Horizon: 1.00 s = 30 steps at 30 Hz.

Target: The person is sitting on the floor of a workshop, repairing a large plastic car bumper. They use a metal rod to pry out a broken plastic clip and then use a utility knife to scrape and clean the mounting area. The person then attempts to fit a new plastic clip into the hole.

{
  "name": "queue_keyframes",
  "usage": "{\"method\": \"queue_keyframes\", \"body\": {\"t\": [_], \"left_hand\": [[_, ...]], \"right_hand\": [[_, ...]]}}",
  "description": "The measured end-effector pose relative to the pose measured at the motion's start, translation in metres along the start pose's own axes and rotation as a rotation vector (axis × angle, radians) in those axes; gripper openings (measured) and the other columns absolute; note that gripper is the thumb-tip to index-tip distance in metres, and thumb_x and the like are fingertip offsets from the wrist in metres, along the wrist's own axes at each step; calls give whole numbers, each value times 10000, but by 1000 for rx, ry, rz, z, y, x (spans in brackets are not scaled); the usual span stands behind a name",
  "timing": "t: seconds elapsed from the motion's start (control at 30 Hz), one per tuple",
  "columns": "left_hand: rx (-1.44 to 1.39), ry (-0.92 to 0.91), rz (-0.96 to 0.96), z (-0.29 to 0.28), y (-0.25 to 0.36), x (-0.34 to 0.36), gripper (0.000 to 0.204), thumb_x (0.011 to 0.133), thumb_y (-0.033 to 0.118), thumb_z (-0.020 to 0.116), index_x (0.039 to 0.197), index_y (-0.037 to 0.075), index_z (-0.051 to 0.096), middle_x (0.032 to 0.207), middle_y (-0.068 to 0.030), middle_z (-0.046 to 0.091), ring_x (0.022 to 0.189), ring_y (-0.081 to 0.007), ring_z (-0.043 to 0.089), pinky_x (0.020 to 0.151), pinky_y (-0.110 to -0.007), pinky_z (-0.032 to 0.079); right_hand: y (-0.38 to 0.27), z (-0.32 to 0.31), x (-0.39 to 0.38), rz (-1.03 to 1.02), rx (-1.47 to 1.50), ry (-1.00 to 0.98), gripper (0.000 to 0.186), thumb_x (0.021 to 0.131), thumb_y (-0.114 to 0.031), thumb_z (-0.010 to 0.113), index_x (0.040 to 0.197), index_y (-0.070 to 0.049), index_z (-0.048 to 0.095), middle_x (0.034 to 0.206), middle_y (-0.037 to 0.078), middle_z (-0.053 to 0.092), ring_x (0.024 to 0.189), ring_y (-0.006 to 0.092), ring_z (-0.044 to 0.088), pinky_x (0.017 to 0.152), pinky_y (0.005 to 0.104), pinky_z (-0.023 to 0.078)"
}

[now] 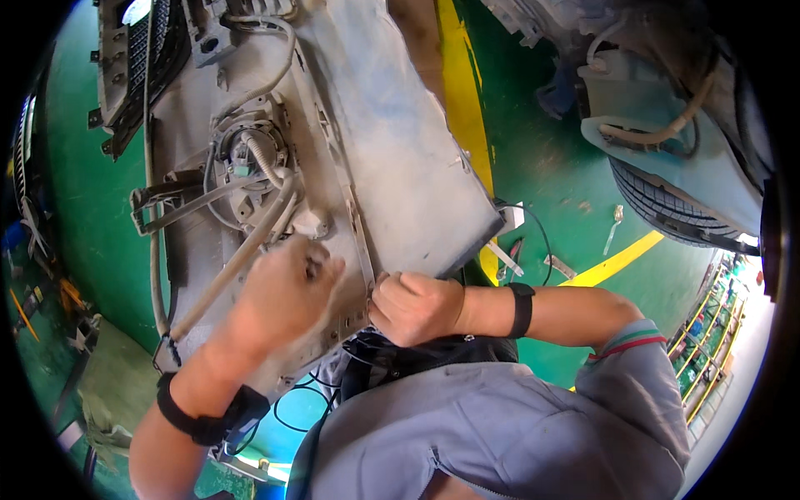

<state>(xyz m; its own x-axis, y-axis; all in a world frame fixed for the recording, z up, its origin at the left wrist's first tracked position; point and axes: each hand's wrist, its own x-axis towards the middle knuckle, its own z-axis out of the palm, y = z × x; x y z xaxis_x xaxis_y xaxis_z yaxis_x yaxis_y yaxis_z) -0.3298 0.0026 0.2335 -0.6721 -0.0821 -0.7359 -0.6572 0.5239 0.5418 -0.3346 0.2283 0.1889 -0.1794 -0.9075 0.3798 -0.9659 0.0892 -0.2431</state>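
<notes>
A dusty grey car bumper (392,158) lies in front of me with its inner side up. A round lamp unit (250,162) with a ribbed hose and wiring is fixed in it. My left hand (287,287) is closed, just below the lamp's housing; a small dark piece shows between thumb and fingers, its kind unclear. My right hand (417,307) is closed at the bumper's near edge, beside a slotted metal strip (354,225). Its fingers hide whatever they pinch. A thick wiring harness (242,254) passes by my left wrist.
A car with its tyre (667,200) exposed stands at the right. Tools and a white box (512,218) lie on the green floor (575,225) with yellow lines. A black mesh grille (154,71) lies at upper left. A yellow rack (717,333) stands far right.
</notes>
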Motion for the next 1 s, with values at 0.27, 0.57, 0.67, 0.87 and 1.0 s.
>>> {"method": "queue_keyframes", "body": {"t": [0.27,0.57,0.67,0.87,1.0], "left_hand": [[-94,137,-89,36,-19,66,301,987,277,675,1017,-23,666,841,-52,662,727,-107,598,623,-287,495],[-222,-2,-241,34,-8,79,289,958,249,688,975,-39,694,757,-32,644,590,-90,546,515,-273,446],[-233,38,-252,35,-3,76,280,949,240,682,960,-39,699,766,-32,652,598,-94,562,524,-280,463],[-56,76,-169,37,-2,79,269,960,228,665,932,-38,698,709,-27,634,600,-81,560,521,-275,462],[-78,54,-211,35,9,76,261,953,207,659,904,-46,698,689,-33,629,601,-82,550,525,-279,448]], "right_hand": [[8,-3,4,-9,-67,31,229,747,-262,561,662,-53,600,730,137,675,659,199,582,598,268,371],[7,-2,-1,12,-96,40,282,709,-301,565,668,-31,635,701,127,650,665,223,587,632,296,407],[6,-2,-2,6,-110,46,328,690,-316,566,665,-1,653,682,125,627,669,253,594,627,336,440],[8,-7,1,-15,-98,20,350,682,-316,577,668,22,669,686,133,630,677,266,607,625,353,468],[8,-7,2,-20,-91,17,353,679,-309,593,673,35,675,692,146,636,686,282,626,619,360,482]]}}
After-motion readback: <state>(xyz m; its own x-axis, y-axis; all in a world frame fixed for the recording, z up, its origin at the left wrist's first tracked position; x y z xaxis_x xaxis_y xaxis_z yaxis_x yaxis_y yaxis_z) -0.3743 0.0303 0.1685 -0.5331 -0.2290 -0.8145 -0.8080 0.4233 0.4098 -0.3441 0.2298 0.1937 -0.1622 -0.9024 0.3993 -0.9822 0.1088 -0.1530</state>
